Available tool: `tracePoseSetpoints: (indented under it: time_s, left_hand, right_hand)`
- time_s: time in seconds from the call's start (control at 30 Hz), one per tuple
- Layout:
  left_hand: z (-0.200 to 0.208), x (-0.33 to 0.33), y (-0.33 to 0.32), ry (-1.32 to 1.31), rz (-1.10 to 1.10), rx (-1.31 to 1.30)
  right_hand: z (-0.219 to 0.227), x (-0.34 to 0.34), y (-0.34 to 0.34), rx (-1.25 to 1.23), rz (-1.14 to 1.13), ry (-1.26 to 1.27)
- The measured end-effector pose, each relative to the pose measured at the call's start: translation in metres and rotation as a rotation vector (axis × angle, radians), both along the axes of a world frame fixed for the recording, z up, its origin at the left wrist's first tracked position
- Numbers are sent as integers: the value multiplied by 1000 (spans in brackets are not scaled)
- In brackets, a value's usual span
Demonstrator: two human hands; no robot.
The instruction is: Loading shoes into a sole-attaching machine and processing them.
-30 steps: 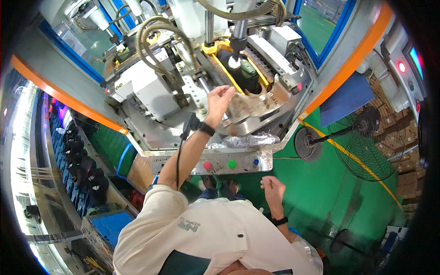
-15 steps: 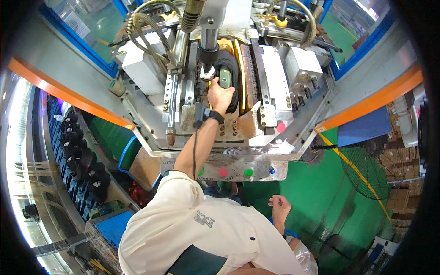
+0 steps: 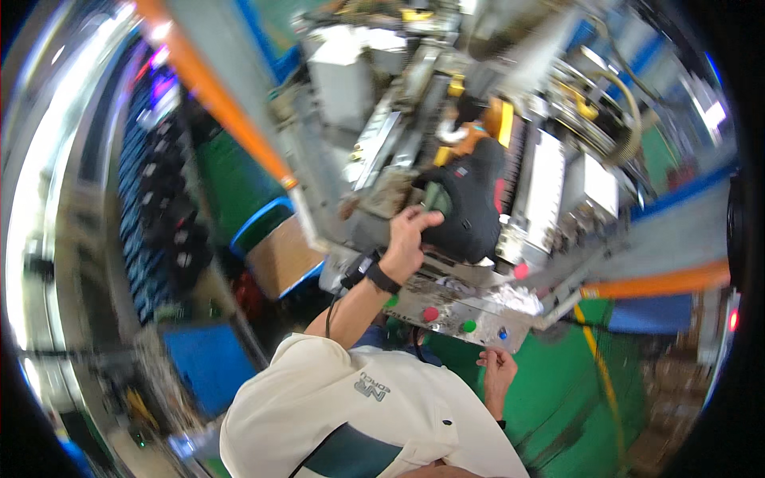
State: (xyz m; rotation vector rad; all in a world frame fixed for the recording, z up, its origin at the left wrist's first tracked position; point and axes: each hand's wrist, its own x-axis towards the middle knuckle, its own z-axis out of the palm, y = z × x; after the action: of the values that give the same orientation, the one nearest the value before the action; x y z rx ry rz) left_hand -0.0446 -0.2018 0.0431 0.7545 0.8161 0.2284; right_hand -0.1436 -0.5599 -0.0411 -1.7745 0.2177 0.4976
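- just beyond the button panel (image 3: 450, 313), over the machine bed, is a black shoe (image 3: 476, 191) with a green piece (image 3: 436, 201) at its opening and a red patch on its side; whether it touches the bed cannot be told.
- on the near-left side of that shoe, above the panel's far edge, the left hand (image 3: 410, 239) grips it, thumb and fingers at the green piece.
- at the panel's near-right edge is the right hand (image 3: 499, 373), holding nothing that shows, fingers partly curled; whether they touch the metal cannot be told.
- along the panel's face run a green, a red, a second green and a blue button.
- behind the panel's right end, crumpled pale material (image 3: 518, 299) lies near a pink knob (image 3: 520, 271).
- farther beyond the panel, past the shoe, yellow parts (image 3: 506, 123) of the machine show, blurred.
- left of the panel is a brown board (image 3: 283, 256) in a blue frame; farther left, a row of dark shoes (image 3: 171, 207), blurred.
- right of the panel, a yellow line (image 3: 603, 362) crosses the green floor (image 3: 550, 398).
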Motion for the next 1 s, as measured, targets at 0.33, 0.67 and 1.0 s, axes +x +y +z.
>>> tracePoseSetpoints:
  time_s: [0.33,0.67,1.0]
  left_hand:
    - [49,-375,-60,-48,273,106]
    - [3,-635,-179,392,1156,-45]
    - [-76,-939,-181,212,1963,-65]
  right_hand:
    - [-23,66,132,315,828,-307]
    - [214,-104,416,750,1409,-1033]
    - [458,-599,604,1232,1556,-2263]
